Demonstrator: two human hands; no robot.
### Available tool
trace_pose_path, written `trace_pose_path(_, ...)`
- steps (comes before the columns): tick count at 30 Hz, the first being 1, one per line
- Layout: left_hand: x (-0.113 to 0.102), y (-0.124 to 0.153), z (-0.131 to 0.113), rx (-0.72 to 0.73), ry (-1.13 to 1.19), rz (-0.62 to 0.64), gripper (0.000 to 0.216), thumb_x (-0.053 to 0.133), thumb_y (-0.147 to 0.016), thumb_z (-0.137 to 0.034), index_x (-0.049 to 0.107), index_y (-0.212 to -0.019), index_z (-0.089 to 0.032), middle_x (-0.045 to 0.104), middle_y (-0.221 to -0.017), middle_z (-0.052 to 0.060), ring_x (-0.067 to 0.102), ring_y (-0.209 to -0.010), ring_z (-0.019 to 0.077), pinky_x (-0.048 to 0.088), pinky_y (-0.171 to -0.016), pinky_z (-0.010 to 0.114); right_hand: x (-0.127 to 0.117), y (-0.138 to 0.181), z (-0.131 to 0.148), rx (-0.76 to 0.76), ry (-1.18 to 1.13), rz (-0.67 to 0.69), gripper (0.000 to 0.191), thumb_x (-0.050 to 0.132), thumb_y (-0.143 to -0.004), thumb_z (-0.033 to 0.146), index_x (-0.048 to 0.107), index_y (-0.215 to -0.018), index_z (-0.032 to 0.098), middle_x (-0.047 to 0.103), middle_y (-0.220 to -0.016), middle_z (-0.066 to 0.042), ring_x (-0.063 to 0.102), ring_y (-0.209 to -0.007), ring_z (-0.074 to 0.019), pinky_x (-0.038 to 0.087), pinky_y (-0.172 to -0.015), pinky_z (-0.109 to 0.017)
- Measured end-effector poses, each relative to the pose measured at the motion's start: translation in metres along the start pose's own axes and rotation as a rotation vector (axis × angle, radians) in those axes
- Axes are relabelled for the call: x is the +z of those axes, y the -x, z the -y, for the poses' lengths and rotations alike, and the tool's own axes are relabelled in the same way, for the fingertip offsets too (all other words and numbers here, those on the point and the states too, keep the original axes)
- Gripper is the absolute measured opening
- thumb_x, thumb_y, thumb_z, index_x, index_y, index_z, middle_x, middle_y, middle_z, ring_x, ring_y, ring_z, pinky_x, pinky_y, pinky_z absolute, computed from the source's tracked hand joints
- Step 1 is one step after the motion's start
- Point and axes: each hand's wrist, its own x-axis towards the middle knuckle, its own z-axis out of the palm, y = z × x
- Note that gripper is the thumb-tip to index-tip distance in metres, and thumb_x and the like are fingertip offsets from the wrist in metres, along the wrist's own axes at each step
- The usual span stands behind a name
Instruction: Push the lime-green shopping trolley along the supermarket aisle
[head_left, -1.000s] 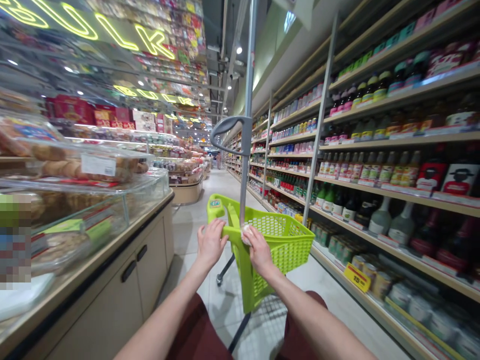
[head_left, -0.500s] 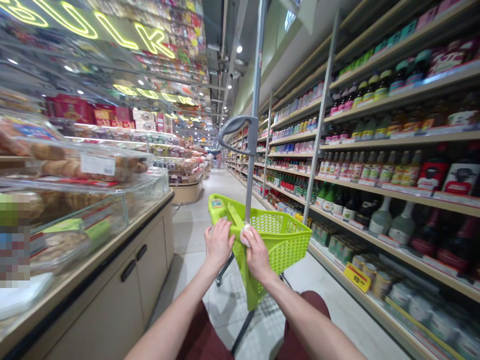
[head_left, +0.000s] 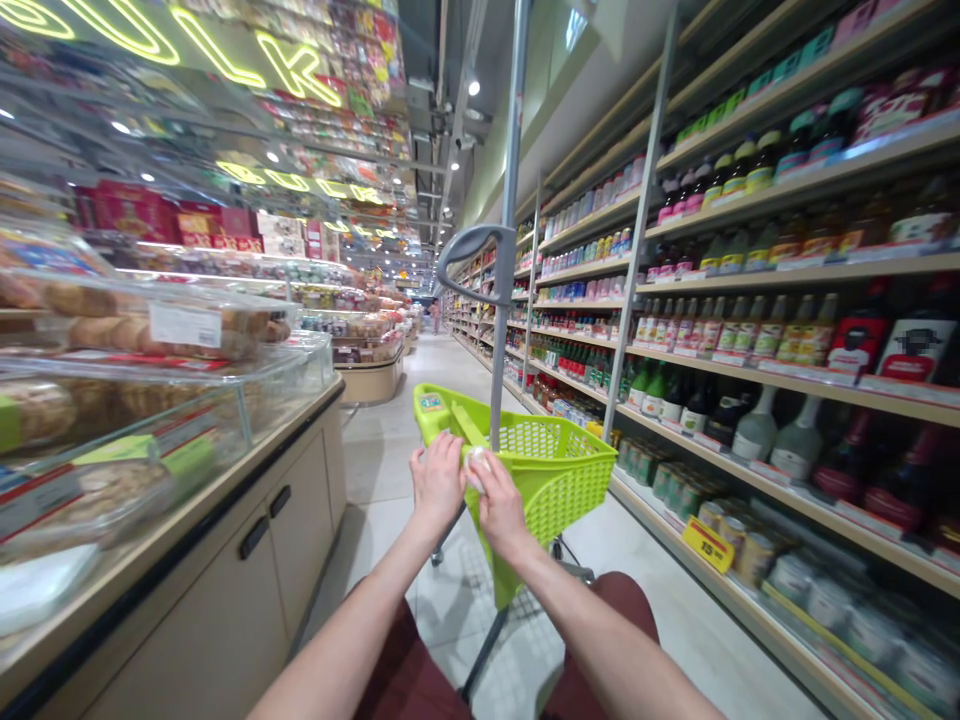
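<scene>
In front of me stands a lime-green plastic shopping cart with perforated sides. My left hand is closed over its near rim, fingers curled across the edge. Close beside it, my right hand pinches a crumpled white wipe against the same rim. Much of the wipe is hidden by the fingers. A grey pole rises behind the hands, with a grey loop handle partway up.
At left is a wooden counter with glass cases of packaged food. Shelves of bottles and cans line the right side, with a yellow price tag low down. A pale tiled aisle runs ahead between them.
My right hand has slid the wipe left along the rim, nearer my left hand. The left hand keeps its place on the cart. My view has shifted slightly.
</scene>
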Motion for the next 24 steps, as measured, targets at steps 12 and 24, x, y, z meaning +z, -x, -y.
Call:
trace_pose_path(12, -0.014, 0.006, 0.002, 0.107, 0.004, 0.049, 0.036, 0.050, -0.074, -0.021, 0.049, -0.110, -0.020, 0.054, -0.117, 0.009, 0.042, -0.114, 0.0249, 0.028, -0.089, 0.043, -0.007, 0.028, -0.062, 0.137, 0.021, -0.127, 0.054, 0.034, -0.066, -0.001, 0.054, -0.111, 0.020, 0.049, -0.119, -0.010, 0.043, -0.113, -0.0210, 0.039, -0.094, -0.043)
trace_pose_path(24, -0.015, 0.000, 0.005, 0.120, -0.013, 0.015, 0.033, 0.056, -0.071, -0.019, 0.053, -0.104, -0.021, 0.057, -0.110, 0.008, 0.047, -0.106, 0.0236, 0.032, -0.081, 0.038, -0.006, 0.018, -0.010, 0.104, -0.073, 0.044, 0.056, 0.036, -0.061, -0.003, 0.056, -0.109, 0.019, 0.048, -0.121, -0.009, 0.043, -0.113, -0.0189, 0.036, -0.097, -0.038)
